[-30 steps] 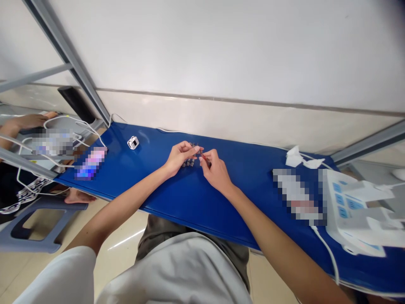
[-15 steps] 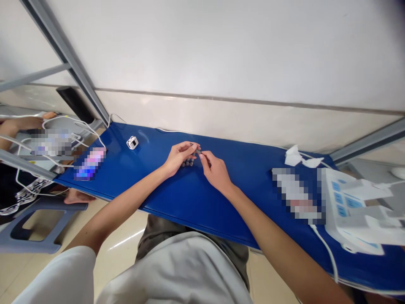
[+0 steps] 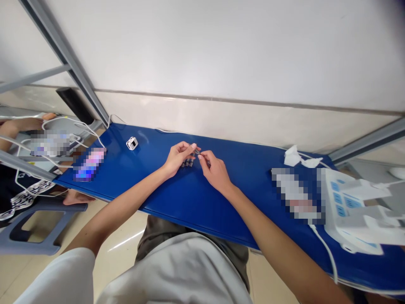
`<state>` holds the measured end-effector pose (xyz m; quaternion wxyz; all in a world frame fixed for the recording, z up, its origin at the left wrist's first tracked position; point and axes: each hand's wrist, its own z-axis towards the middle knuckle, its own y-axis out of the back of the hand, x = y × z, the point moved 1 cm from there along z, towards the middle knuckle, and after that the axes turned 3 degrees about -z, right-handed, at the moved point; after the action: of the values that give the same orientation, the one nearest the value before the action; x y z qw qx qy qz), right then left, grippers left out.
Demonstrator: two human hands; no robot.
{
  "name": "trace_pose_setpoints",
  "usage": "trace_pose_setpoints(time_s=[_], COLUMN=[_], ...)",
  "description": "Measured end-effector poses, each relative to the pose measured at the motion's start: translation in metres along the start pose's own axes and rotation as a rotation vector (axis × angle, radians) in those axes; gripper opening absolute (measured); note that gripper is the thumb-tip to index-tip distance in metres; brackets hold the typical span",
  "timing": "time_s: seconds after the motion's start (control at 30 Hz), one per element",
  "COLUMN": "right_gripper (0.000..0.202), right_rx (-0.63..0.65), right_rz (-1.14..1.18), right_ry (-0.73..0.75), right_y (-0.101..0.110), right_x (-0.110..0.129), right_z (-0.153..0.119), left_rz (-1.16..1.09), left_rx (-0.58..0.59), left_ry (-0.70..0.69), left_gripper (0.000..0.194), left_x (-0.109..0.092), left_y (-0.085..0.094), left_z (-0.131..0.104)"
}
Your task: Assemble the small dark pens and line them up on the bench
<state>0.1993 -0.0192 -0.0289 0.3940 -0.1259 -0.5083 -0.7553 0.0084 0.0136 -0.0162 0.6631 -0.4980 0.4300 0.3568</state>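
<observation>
Over the middle of the blue desk (image 3: 152, 169), my left hand (image 3: 177, 159) and my right hand (image 3: 215, 169) nearly meet at the fingertips. Both are closed in a pinch around a small dark grey piece (image 3: 197, 152), too small to name. Just below my left fingers shows a little cluster of dark and silvery segments (image 3: 188, 162); whether it joins the held piece I cannot tell. My left fingers partly cover both.
A small white device (image 3: 132, 143) and a lit phone (image 3: 90, 164) lie on the left. At right are crumpled tissue (image 3: 292, 156), a blurred-out flat object (image 3: 295, 196) and a white power strip (image 3: 340, 215) with cables. Beyond the left frame post sits another person, whose arm (image 3: 22, 124) shows.
The grey piece has turned slightly between my fingertips, and a little more of the segmented cluster shows. My hands have otherwise hardly moved.
</observation>
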Motion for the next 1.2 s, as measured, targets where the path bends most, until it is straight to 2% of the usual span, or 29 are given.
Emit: trace_pose_setpoints(time_s=[0.13, 0.3, 0.4, 0.5, 0.63, 0.87, 1.2], right_gripper=[0.037, 0.036, 0.035, 0.032, 0.031, 0.04, 0.047], right_rx=[0.004, 0.002, 0.003, 0.009, 0.014, 0.004, 0.001], right_rz=[-0.001, 0.001, 0.004, 0.034, 0.046, -0.002, -0.003], right_ry=[-0.002, -0.007, -0.014, -0.01, 0.01, 0.022, 0.025], right_y=[-0.001, -0.001, -0.001, -0.002, -0.001, 0.0, 0.002], right_x=[-0.001, -0.002, -0.001, -0.001, 0.0, 0.0, 0.003], right_z=[-0.001, -0.001, -0.001, 0.0, 0.0, 0.001, 0.001], left_rz=[-0.012, -0.047, -0.003, 0.024, 0.006, -0.057, -0.046], left_rx=[0.043, 0.124, 0.077, -0.027, -0.149, -0.09, -0.172], left_ry=[-0.006, -0.038, -0.045, -0.044, -0.042, -0.022, -0.042], left_gripper=[0.048, 0.054, 0.048, 0.046, 0.05, 0.055, 0.057], left_x=[-0.005, -0.009, -0.006, -0.002, -0.003, -0.012, -0.012], left_y=[0.0, 0.001, 0.002, 0.004, 0.008, 0.009, 0.012], left_z=[-0.001, 0.0, 0.001, 0.002, 0.006, 0.006, 0.008])
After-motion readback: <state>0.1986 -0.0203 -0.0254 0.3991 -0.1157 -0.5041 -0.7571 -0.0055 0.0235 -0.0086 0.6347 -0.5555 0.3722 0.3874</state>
